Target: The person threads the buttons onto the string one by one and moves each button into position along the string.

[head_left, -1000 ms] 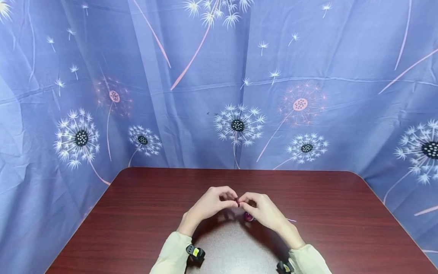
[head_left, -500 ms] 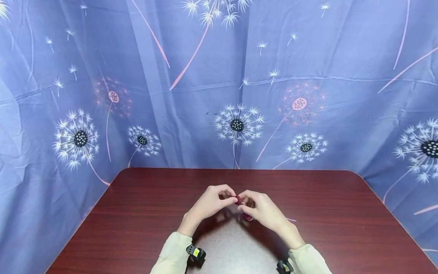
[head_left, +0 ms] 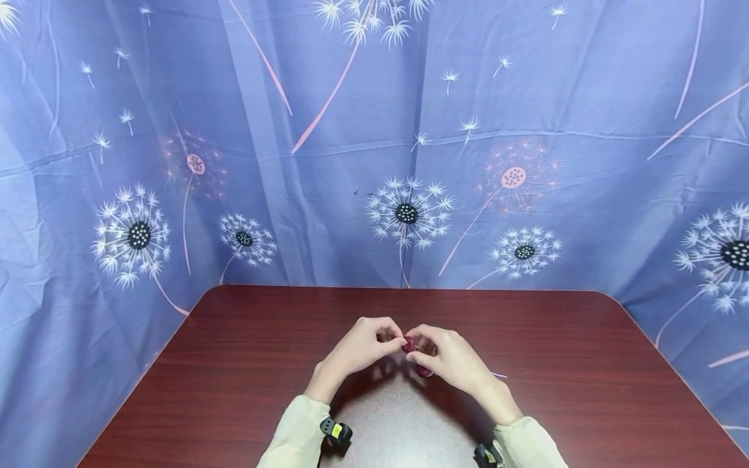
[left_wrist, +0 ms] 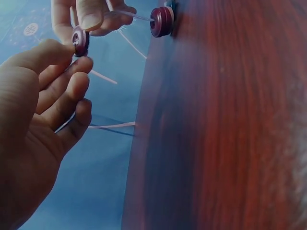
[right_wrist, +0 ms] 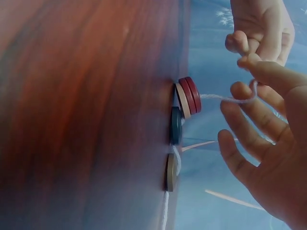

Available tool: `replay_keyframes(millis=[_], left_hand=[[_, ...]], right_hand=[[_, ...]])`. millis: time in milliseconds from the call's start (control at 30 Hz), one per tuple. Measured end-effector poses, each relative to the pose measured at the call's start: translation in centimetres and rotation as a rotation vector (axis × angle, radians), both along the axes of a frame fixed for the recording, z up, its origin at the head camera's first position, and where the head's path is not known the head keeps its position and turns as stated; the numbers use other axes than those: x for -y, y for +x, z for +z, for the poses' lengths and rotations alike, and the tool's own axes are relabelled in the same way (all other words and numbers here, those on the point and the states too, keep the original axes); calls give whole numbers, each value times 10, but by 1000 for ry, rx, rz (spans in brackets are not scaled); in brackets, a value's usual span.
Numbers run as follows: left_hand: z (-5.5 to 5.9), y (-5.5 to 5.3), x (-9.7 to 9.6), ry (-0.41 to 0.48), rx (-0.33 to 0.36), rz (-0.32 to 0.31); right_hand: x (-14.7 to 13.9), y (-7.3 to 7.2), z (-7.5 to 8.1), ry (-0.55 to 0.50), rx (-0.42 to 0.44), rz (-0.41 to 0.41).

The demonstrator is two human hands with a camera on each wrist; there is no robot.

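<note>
My left hand (head_left: 364, 346) pinches a dark red button (left_wrist: 81, 41) by its edge, thumb against fingertip. A pale bit of string shows at its hole in the left wrist view. My right hand (head_left: 450, 357) meets it from the other side, thumb and finger pinching the pale string (right_wrist: 228, 99) close behind the button. From those fingers the string runs down to a strung row: two red buttons (right_wrist: 191, 94) pressed together, a beige button (right_wrist: 182, 101), a dark teal button (right_wrist: 176, 125) and an olive-brown button (right_wrist: 171, 172). In the head view my right hand mostly hides this row.
The brown wooden table (head_left: 281, 338) lies under both hands, with glare near the front. A purplish string end (head_left: 499, 375) lies right of my right wrist. Blue dandelion-print curtain (head_left: 328, 214) hangs behind and along the sides.
The red button between my fingertips has turned from edge-on to showing more of its face in the head view. Both hands stay nearly in place, with small finger shifts.
</note>
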State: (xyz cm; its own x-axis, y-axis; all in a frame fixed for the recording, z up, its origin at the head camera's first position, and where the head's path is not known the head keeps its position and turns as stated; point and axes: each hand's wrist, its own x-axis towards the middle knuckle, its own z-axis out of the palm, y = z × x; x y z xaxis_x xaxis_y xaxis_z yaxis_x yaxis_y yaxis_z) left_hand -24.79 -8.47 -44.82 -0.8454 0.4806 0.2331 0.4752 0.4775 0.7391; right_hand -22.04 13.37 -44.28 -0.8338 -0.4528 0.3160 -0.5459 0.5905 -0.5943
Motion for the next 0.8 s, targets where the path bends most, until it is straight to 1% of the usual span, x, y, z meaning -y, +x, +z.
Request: replay_keyframes(millis=[100,167,367,467,600,800], left_hand=[[0,-1,2,-24,-3,-9],[0,-1,4,-25,10,-17],[1,0,11,-4,117,-49],[2,1,13,-10,151,-69],[3,2,15,-7,178,-100],[3,1,17,-24,198,-125]], right_hand=[[-2,-1,1,26,4,15],[-4,-1,1,54,7,28],[-11,-1,-1,164,2,102],[-14,0,-3,213,-1,126],[-16,1,-4,255,13,112],[-18,1,-5,276,42,86]])
